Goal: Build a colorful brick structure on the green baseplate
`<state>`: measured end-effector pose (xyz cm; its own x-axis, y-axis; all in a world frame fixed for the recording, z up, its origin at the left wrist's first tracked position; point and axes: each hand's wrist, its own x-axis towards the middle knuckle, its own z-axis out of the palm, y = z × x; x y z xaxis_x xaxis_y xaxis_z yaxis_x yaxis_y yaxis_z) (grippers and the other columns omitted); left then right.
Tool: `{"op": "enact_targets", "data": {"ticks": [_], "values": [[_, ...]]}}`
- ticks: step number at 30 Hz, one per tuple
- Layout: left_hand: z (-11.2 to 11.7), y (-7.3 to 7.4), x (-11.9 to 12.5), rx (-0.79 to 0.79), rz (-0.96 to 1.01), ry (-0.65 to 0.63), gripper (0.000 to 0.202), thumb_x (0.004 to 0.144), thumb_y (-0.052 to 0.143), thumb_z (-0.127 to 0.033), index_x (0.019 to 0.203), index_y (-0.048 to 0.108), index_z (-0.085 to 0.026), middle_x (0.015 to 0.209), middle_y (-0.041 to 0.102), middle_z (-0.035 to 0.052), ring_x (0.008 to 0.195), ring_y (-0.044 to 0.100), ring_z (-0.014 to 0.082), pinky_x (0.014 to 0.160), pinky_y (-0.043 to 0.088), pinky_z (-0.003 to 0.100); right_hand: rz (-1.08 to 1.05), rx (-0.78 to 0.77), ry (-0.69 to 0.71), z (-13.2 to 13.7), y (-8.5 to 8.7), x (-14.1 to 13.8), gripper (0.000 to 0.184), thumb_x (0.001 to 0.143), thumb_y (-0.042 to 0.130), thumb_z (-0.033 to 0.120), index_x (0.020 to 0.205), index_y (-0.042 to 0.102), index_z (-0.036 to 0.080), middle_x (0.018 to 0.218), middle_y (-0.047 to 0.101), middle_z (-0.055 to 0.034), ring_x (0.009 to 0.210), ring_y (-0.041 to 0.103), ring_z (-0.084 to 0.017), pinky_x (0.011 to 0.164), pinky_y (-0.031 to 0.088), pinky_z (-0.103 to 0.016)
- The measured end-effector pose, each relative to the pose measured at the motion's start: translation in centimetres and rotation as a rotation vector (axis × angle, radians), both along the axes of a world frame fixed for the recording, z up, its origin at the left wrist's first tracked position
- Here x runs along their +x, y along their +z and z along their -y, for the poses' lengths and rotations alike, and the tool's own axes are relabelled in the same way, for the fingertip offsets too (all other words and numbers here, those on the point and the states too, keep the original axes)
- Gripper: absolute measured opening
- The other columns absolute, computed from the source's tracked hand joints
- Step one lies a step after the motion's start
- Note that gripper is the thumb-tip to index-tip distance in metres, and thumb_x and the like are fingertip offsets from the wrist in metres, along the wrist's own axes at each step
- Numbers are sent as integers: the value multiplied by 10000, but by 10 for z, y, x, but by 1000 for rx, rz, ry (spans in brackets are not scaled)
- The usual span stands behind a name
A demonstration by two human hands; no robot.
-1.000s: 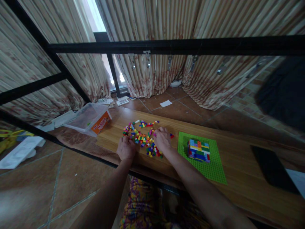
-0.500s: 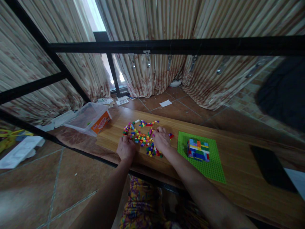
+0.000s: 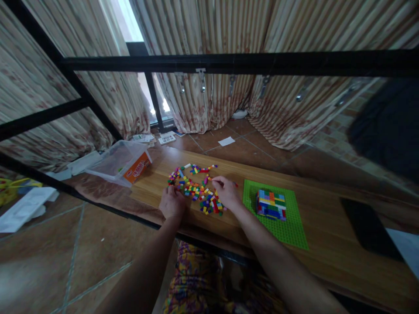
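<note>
Many small colourful toy bricks (image 3: 195,190) lie loose on a wooden table (image 3: 225,233). My left hand (image 3: 172,201) rests at the near left edge of the pile with its fingers curled down; what they hold, if anything, is hidden. Over the right side of the pile, my right hand (image 3: 226,191) has thumb and fingers pinched together, with a tiny orange brick at the tips. To its right, a built block of multicoloured bricks (image 3: 271,204) sits on a green studded baseplate (image 3: 294,233).
A clear plastic box (image 3: 113,161) with an orange label stands at the table's left end. On the right lie a dark flat object (image 3: 369,229) and a white sheet (image 3: 404,246). A black metal bar (image 3: 212,63) crosses beyond the table, before striped curtains.
My right hand has drawn back slightly to the right, uncovering more bricks and bringing its pinched fingertips into view. My left hand has stayed nearly still. The camera view has shifted slightly.
</note>
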<state>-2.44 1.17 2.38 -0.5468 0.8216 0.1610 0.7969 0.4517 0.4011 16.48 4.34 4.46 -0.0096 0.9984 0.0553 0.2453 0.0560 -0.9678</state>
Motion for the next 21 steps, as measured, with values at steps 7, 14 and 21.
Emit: {"op": "enact_targets", "data": {"ticks": [7, 14, 21], "values": [[-1, -1, -2, 18, -22, -14, 239, 904, 434, -263, 1001, 649, -222, 1085, 640, 74, 936, 619, 229, 690, 433, 314, -553, -209, 6, 21, -2, 11, 361, 718, 698, 534, 884, 661, 216, 763, 702, -15, 682, 660, -148, 687, 546, -312], [-2, 0, -2, 8, -25, 0, 242, 896, 446, -264, 1005, 657, -216, 1082, 645, 85, 930, 620, 238, 687, 434, 319, -756, -297, -48, 46, -3, 15, 382, 595, 828, 428, 866, 673, 209, 746, 699, 1, 709, 661, -135, 697, 551, -289], [-2, 2, -1, 8, -23, 4, 235, 889, 458, -275, 995, 662, -225, 1080, 628, 93, 915, 614, 238, 691, 448, 319, -543, -206, -63, 74, -8, 16, 234, 673, 723, 383, 754, 600, 202, 618, 615, 38, 488, 513, -84, 460, 435, -209]]}}
